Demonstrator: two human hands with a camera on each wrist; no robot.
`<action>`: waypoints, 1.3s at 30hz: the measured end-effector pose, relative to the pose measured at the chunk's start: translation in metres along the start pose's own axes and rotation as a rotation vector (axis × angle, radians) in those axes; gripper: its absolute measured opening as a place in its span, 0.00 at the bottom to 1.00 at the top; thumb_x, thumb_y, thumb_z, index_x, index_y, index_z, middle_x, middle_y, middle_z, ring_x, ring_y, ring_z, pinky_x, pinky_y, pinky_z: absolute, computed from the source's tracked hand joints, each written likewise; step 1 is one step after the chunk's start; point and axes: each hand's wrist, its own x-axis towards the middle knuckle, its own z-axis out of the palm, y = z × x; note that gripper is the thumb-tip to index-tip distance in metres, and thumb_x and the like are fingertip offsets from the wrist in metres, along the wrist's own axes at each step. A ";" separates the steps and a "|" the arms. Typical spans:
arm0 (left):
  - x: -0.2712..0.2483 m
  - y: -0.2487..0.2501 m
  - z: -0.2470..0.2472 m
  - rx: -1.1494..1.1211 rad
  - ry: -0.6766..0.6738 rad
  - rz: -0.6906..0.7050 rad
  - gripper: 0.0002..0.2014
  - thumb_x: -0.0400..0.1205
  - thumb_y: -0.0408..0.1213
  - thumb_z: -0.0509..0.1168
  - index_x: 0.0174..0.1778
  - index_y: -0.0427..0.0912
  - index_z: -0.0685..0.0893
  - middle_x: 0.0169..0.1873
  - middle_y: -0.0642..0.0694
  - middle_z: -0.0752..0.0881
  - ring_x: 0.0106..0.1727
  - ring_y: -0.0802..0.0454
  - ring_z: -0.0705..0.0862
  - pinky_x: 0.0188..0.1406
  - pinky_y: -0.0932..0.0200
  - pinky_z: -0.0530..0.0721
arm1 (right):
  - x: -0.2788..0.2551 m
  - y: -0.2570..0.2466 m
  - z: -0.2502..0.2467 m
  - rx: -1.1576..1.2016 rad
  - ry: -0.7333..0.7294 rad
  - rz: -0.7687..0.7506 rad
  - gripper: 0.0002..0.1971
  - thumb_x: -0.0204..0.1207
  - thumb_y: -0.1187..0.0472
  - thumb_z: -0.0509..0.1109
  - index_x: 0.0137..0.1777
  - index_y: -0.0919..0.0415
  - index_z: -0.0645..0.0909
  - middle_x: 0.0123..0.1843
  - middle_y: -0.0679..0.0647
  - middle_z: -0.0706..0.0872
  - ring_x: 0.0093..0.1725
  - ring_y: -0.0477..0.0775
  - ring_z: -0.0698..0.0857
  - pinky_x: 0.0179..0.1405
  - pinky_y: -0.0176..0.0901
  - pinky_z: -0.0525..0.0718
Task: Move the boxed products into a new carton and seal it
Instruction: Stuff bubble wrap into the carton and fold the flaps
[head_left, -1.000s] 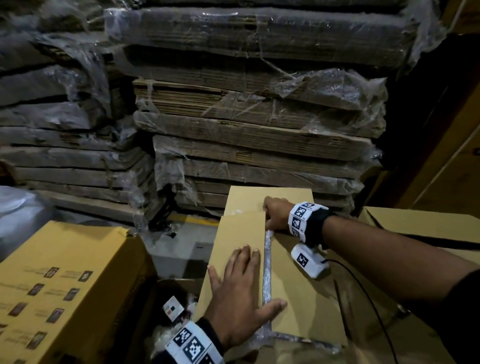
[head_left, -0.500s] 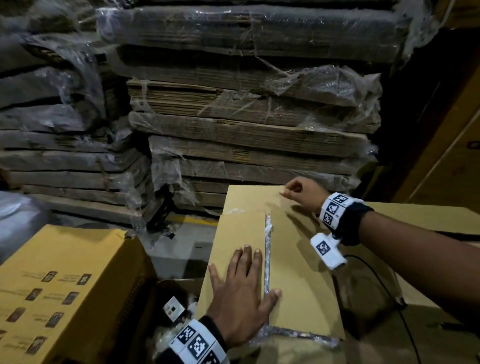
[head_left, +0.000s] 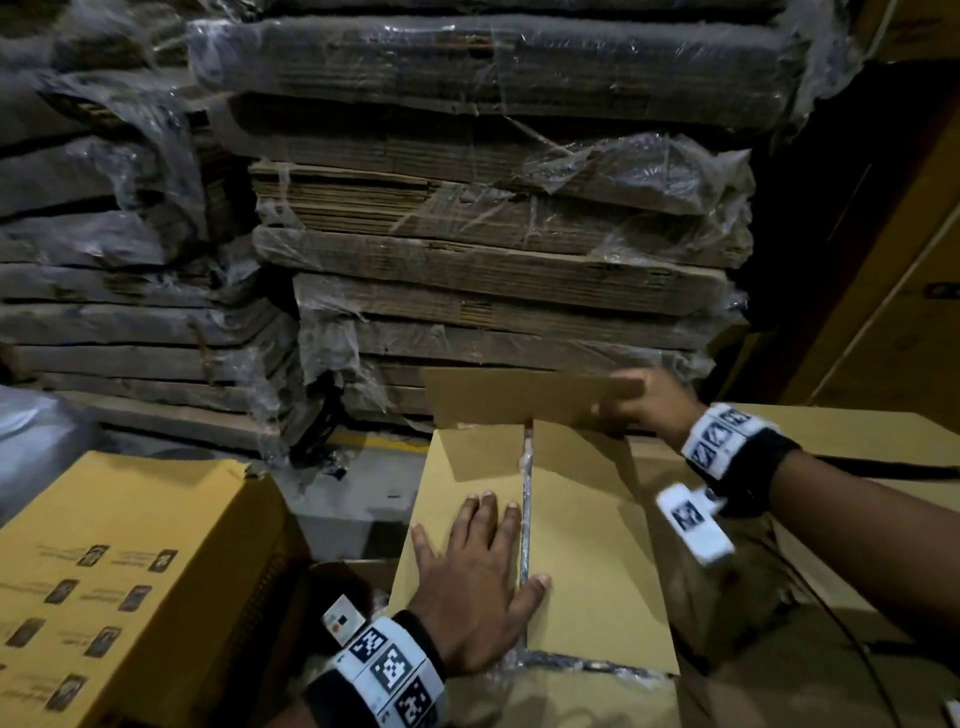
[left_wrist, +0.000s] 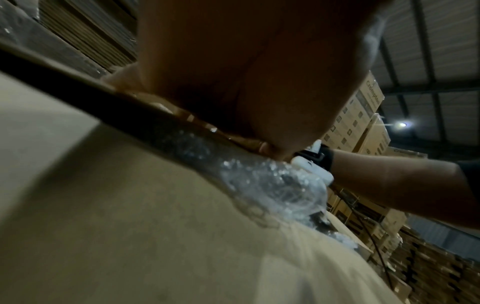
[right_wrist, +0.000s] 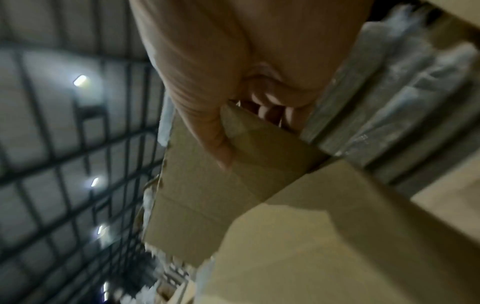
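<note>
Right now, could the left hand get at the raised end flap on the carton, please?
Probably yes: the left hand lies flat on the carton top, with bare cardboard between it and the end flap, which the right hand grips.

Stacks of flattened cardboard (head_left: 483, 260), bound in torn clear plastic wrap (head_left: 670, 171), rise as the backdrop. Left of the stacks, a lower pile of wrapped flat cardboard (head_left: 109, 312). Below the stacks, grey concrete floor (head_left: 358, 499) with a yellow painted line (head_left: 384, 441). From the wrist views, a ribbed metal roof (right_wrist: 64, 144) with small ceiling lights (right_wrist: 81, 80) overhead.
</note>
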 end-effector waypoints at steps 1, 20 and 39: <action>0.000 0.000 0.000 0.002 0.001 0.002 0.40 0.83 0.69 0.41 0.86 0.53 0.35 0.86 0.51 0.34 0.86 0.51 0.32 0.78 0.21 0.35 | -0.012 -0.002 -0.002 -0.068 -0.069 -0.051 0.05 0.72 0.72 0.76 0.44 0.63 0.86 0.41 0.58 0.87 0.37 0.53 0.85 0.41 0.45 0.82; -0.009 -0.004 -0.010 -0.063 0.018 0.012 0.51 0.73 0.78 0.55 0.87 0.58 0.44 0.86 0.54 0.44 0.87 0.51 0.44 0.81 0.25 0.45 | -0.019 -0.073 0.047 -1.326 -0.463 -0.331 0.20 0.81 0.56 0.58 0.71 0.39 0.73 0.62 0.49 0.83 0.59 0.58 0.84 0.51 0.48 0.84; 0.011 -0.026 -0.021 0.159 -0.056 0.086 0.66 0.61 0.88 0.40 0.87 0.45 0.37 0.87 0.48 0.38 0.87 0.51 0.37 0.86 0.38 0.41 | -0.089 0.010 0.079 -1.171 -0.484 -0.198 0.48 0.68 0.25 0.26 0.84 0.53 0.32 0.85 0.49 0.31 0.84 0.51 0.32 0.80 0.70 0.37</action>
